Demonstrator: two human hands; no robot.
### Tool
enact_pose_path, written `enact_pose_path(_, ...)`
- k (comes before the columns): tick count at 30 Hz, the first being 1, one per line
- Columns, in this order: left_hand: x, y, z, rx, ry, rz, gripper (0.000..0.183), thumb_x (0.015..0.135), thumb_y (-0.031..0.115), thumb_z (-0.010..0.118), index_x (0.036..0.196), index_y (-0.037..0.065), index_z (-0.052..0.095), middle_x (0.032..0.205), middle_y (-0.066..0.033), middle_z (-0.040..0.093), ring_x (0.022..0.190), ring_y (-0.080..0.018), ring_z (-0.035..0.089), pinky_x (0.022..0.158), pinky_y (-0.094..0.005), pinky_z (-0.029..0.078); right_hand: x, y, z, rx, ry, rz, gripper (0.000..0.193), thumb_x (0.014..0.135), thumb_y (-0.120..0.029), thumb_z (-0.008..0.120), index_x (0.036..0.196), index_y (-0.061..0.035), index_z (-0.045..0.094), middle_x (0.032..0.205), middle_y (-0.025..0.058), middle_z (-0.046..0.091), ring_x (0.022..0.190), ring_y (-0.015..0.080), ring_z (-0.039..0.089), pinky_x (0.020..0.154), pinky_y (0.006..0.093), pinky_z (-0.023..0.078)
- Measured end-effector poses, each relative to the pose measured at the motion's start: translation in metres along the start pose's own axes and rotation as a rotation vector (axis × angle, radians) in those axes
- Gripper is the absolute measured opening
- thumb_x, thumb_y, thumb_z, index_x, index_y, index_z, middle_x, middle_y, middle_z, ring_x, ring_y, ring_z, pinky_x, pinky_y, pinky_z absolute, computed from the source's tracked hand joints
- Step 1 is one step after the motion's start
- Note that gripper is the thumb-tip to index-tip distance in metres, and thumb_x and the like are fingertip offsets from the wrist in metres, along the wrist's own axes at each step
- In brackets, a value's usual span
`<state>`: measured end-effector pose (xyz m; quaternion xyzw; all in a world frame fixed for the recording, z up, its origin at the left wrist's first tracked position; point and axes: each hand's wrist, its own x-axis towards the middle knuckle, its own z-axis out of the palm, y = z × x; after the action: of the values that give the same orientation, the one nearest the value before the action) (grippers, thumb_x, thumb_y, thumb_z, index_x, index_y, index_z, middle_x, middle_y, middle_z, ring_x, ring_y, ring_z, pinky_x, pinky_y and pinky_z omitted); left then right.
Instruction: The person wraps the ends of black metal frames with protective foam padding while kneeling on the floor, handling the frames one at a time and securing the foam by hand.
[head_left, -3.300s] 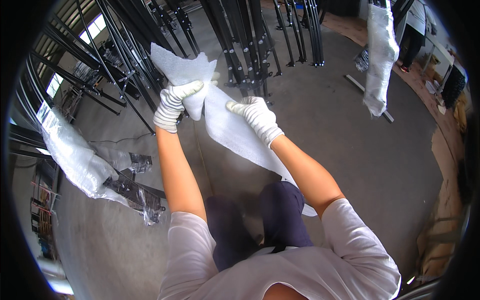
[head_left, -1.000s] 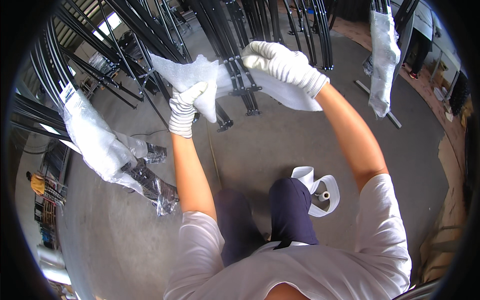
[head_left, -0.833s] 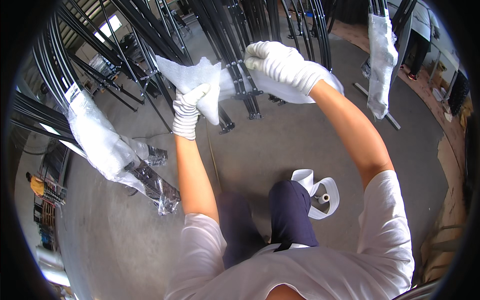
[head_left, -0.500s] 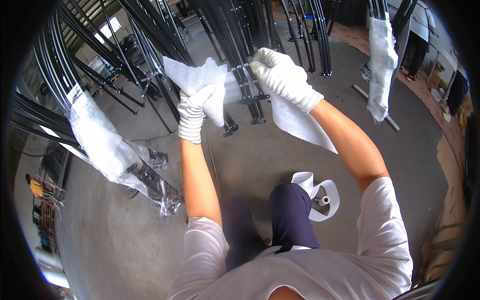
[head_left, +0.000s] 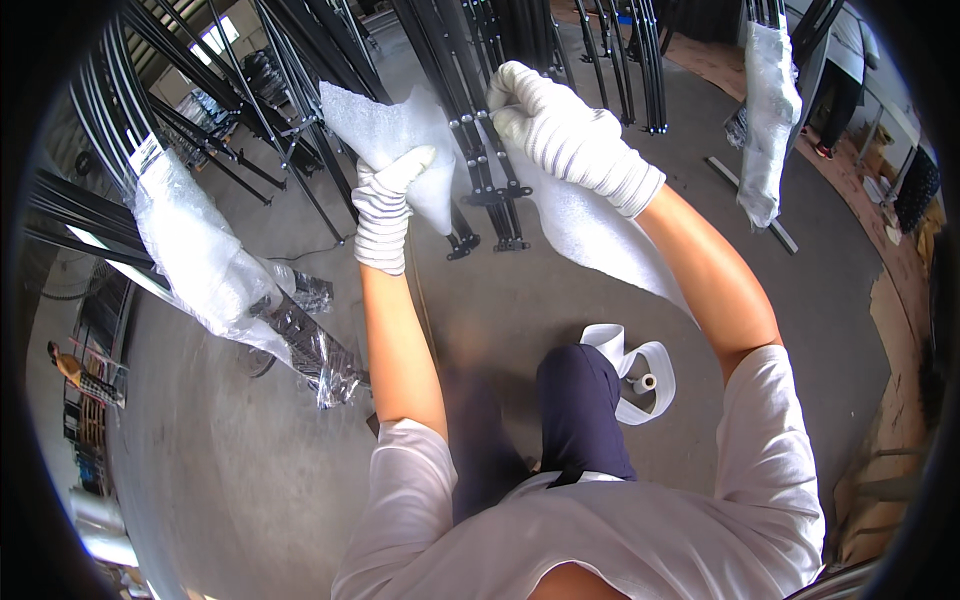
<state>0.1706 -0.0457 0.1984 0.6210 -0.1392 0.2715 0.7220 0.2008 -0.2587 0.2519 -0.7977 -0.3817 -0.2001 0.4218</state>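
A strip of white foam wrap (head_left: pixel 592 235) runs behind a bundle of upright black metal bars (head_left: pixel 484 170) ahead of me. On the left side of the bars my left hand (head_left: pixel 385 215), in a white striped knit glove, is closed on one end, thumb laid along the foam. My right hand (head_left: pixel 580 140), gloved alike, is curled at the right side of the bars with the foam in its fingers. From there the rest of the strip hangs down towards my right forearm. The bars' bracketed lower ends stick out below the foam.
Plastic-wrapped bar bundles stand at left (head_left: pixel 205 245) and right (head_left: pixel 772 125). More black frames (head_left: pixel 300 130) fill the far side. By my knee a loose white band (head_left: pixel 660 370) and a small roll (head_left: pixel 648 382) lie on the floor. People appear at far right (head_left: pixel 848 60) and far left (head_left: pixel 68 365).
My right hand has come slightly up and looks larger, close by the bars. The foam stays in both hands. The whole view has shifted a little.
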Motion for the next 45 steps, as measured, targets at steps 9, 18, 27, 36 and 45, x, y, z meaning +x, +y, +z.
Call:
enact_pose_path(9,-0.006,0.01,0.001,-0.112,-0.013,0.01,0.036,0.066,-0.002,0.071,0.099,0.005,0.061,0.092,-0.0036,0.063,0.081,-0.0149,0.06,0.074,-0.0288,0.049,-0.002,-0.032,-0.023,-0.318,-0.256,0.009,0.041,0.076,-0.032,0.063,0.107,-0.0059,0.06,0.1,0.012,0.063,0.097,0.026,0.059,0.084,0.031,0.045)
enact_pose_path(18,-0.009,0.008,0.0,-0.01,-0.074,0.023,0.037,0.068,-0.002,0.065,0.103,0.003,0.057,0.091,-0.0082,0.06,0.08,-0.0211,0.061,0.071,-0.0327,0.052,0.013,-0.028,-0.045,0.002,-0.557,-0.097,0.039,0.078,-0.02,0.064,0.112,0.0,0.057,0.095,0.0115,0.065,0.087,0.0147,0.06,0.077,0.0249,0.046)
enact_pose_path(27,-0.018,0.011,0.011,0.094,-0.012,0.102,0.029,0.071,0.002,0.07,0.098,0.002,0.061,0.091,-0.0037,0.063,0.08,-0.0102,0.059,0.072,-0.0254,0.047,0.008,-0.002,-0.006,0.229,-0.365,-0.161,0.02,0.084,-0.013,0.06,0.1,-0.0011,0.06,0.082,0.0008,0.062,0.078,0.0062,0.053,0.073,0.0222,0.045)
enact_pose_path(36,-0.021,0.003,0.027,0.116,0.132,0.209,0.021,0.084,0.012,0.06,0.102,0.0,0.06,0.095,-0.0019,0.062,0.085,-0.0078,0.056,0.075,-0.0223,0.045,0.003,0.001,-0.003,0.536,-0.474,-0.178,0.015,0.086,-0.014,0.054,0.075,-0.0035,0.052,0.066,-0.0051,0.04,0.065,0.0044,0.037,0.06,0.0218,0.035)
enact_pose_path(45,-0.006,-0.021,0.017,-0.176,-0.112,0.117,0.043,0.087,0.025,0.048,0.122,0.001,0.043,0.112,-0.0083,0.055,0.098,-0.0164,0.056,0.082,-0.0262,0.047,0.002,0.007,0.025,0.733,-0.288,-0.008,0.009,0.084,-0.012,0.058,0.086,-0.0035,0.062,0.071,-0.0066,0.054,0.068,0.0025,0.046,0.063,0.0185,0.04)
